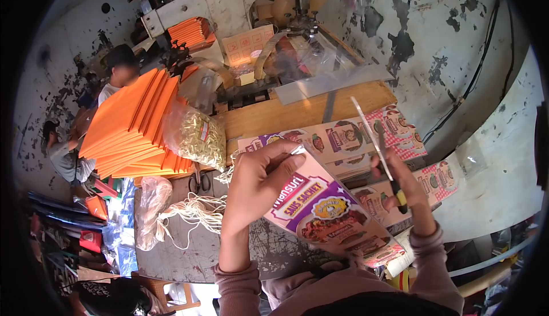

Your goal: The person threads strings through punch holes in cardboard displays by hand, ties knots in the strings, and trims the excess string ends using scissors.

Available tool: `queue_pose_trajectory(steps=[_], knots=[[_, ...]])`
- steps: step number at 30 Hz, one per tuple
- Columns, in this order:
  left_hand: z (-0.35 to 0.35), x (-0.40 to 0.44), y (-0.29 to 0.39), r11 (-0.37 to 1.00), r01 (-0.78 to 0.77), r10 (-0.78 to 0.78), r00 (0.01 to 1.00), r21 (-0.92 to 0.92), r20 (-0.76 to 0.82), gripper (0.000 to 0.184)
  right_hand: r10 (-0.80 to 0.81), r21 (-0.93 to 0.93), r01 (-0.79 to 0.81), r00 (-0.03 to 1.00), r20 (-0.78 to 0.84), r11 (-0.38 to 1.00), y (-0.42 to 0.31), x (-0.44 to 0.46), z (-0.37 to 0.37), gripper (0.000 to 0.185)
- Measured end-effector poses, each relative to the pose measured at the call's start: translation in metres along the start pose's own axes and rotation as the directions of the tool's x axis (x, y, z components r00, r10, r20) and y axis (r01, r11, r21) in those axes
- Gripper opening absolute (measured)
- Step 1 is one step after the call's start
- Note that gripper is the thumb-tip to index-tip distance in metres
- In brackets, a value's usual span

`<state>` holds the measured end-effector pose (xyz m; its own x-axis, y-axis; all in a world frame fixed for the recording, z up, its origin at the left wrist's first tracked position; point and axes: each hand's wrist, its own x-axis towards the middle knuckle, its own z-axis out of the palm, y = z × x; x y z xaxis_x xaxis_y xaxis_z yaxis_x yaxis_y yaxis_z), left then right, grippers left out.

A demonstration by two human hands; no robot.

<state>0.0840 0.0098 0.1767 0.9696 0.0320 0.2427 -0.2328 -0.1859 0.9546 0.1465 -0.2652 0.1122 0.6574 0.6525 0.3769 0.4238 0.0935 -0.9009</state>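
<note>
My left hand (260, 176) pinches the top edge of a printed purple and pink sachet sheet (331, 210), which hangs tilted toward my body. To its right, my right hand (403, 184) is closed round a long-bladed cutting tool (374, 138) with a yellow and black handle, its blade pointing up and away. More printed sheets (343, 138) lie on the table beyond my hands, and another printed stack (437, 179) is at the right.
A tall stack of orange envelopes (128, 127) and a bag of gold pieces (200, 138) stand at the left. Nearer are black scissors (199, 180) and white cords (191, 216). A machine (229, 1) stands behind. Other people are at the far left.
</note>
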Motion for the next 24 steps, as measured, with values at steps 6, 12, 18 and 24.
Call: queue_pose_trajectory(steps=[6,12,18,24], knots=[[0.006,-0.017,0.04,0.984,-0.13,0.123,0.99,0.122,0.062,0.011,0.111,0.171,-0.125,0.99,0.09,0.977,-0.02,0.024,0.036,0.081],[0.011,-0.014,0.045,0.976,-0.163,0.15,0.984,0.143,0.094,0.01,0.031,0.05,-0.033,0.998,0.053,0.998,-0.031,0.021,0.04,0.078],[0.015,-0.012,0.047,0.976,-0.152,0.142,0.987,0.153,0.076,0.01,-0.035,0.035,0.033,0.998,0.052,0.999,-0.022,0.019,0.038,0.076],[0.016,-0.013,0.047,0.988,-0.089,0.081,0.995,0.125,0.065,0.016,-0.073,-0.029,0.073,0.997,0.003,0.997,-0.022,0.017,0.04,0.074]])
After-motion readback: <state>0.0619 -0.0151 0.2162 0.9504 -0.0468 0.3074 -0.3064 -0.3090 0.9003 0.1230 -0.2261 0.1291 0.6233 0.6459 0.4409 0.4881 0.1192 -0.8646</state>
